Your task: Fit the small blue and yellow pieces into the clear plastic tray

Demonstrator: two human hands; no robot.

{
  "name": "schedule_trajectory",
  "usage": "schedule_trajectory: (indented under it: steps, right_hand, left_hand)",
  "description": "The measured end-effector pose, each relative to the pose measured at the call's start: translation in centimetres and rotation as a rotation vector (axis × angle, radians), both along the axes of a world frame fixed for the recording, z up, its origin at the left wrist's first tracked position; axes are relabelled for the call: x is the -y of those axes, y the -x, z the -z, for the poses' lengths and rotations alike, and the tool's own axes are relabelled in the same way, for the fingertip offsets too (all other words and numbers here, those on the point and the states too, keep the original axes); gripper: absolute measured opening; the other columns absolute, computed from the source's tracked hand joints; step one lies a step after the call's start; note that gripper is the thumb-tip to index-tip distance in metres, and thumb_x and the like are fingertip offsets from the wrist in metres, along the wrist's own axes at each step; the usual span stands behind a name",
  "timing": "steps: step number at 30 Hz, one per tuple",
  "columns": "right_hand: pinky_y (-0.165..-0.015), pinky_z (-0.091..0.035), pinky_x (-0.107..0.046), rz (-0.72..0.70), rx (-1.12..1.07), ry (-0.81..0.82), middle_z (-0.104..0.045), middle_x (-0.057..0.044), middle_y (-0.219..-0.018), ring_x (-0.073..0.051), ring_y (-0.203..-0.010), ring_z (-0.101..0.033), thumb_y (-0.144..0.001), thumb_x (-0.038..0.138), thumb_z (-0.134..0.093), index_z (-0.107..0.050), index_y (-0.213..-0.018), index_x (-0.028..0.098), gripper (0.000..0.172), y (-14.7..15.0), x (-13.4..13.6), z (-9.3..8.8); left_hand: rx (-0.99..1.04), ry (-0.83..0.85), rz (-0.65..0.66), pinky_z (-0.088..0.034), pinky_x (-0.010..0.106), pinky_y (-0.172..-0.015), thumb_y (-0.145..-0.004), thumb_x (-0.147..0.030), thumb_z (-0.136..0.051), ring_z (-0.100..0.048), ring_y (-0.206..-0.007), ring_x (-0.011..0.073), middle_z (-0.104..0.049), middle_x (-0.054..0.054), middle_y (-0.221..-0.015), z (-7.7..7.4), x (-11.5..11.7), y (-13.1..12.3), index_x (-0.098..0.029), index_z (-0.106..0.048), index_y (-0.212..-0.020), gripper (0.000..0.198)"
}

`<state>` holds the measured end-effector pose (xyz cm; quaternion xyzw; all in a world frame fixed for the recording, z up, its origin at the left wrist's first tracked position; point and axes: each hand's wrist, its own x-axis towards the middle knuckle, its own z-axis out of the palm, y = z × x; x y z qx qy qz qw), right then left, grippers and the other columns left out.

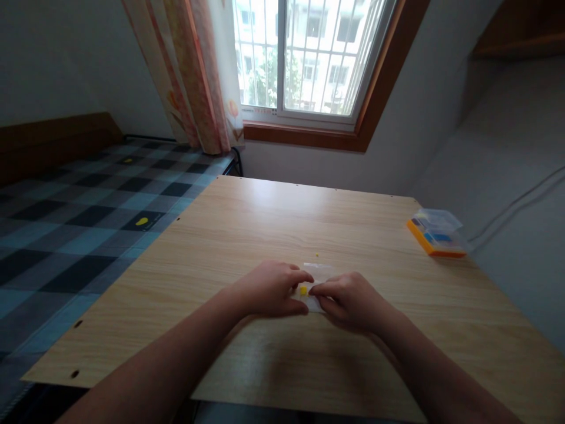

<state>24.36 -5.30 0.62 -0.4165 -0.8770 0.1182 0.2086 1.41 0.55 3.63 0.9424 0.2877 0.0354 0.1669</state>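
A small yellow piece rests on a clear, thin plate or sheet on the table, between my two hands. My left hand lies at the plate's left side, thumb and forefinger apart on either side of the yellow piece. From the right, my right hand reaches over the plate with its fingers pinched together. Its fingertips are right beside the yellow piece; whatever they hold is too small to make out. A tiny yellow bit lies just beyond the plate.
The wooden table has a box with an orange base and clear lid at its right edge, with coloured contents inside. To the left is a bed with a checked cover. A curtain and barred window stand behind.
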Motion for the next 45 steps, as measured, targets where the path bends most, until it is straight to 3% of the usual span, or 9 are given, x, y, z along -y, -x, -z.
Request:
schedule_trajectory:
  steps: [38,42,45]
  right_hand:
    - [-0.062,-0.033,-0.027,0.065,0.089,0.076,-0.074,0.0,-0.077,-0.013,-0.063,-0.06,-0.088,0.017,-0.059,-0.078,-0.087,0.026,0.021,0.4,0.0,0.4]
    - [-0.06,-0.036,-0.026,0.005,-0.009,0.009,-0.074,0.0,-0.075,-0.012,-0.061,-0.06,-0.088,0.016,-0.059,-0.077,-0.087,0.024,0.02,0.2,0.2,0.2]
    - [-0.057,-0.038,-0.024,0.017,-0.254,-0.169,-0.07,0.0,-0.069,-0.01,-0.054,-0.056,-0.089,0.016,-0.057,-0.076,-0.091,0.02,0.02,-0.8,0.0,0.0]
  left_hand:
    - [-0.016,-0.009,0.011,-0.049,0.032,-0.075,-0.083,-0.042,-0.075,-0.072,-0.095,0.0258,-0.076,0.004,-0.107,-0.2,0.2,0.0,-0.028,-0.07,-0.124,0.044]
    - [-0.022,0.002,0.004,-0.048,0.031,-0.074,-0.082,-0.041,-0.076,-0.071,-0.092,0.0251,-0.076,0.004,-0.105,-0.2,0.2,0.0,-0.029,-0.071,-0.123,0.043]
    - [-0.04,0.014,-0.009,-0.049,0.032,-0.074,-0.082,-0.044,-0.076,-0.071,-0.091,0.0255,-0.076,0.004,-0.106,-0.3,0.2,-0.1,-0.028,-0.069,-0.126,0.047]
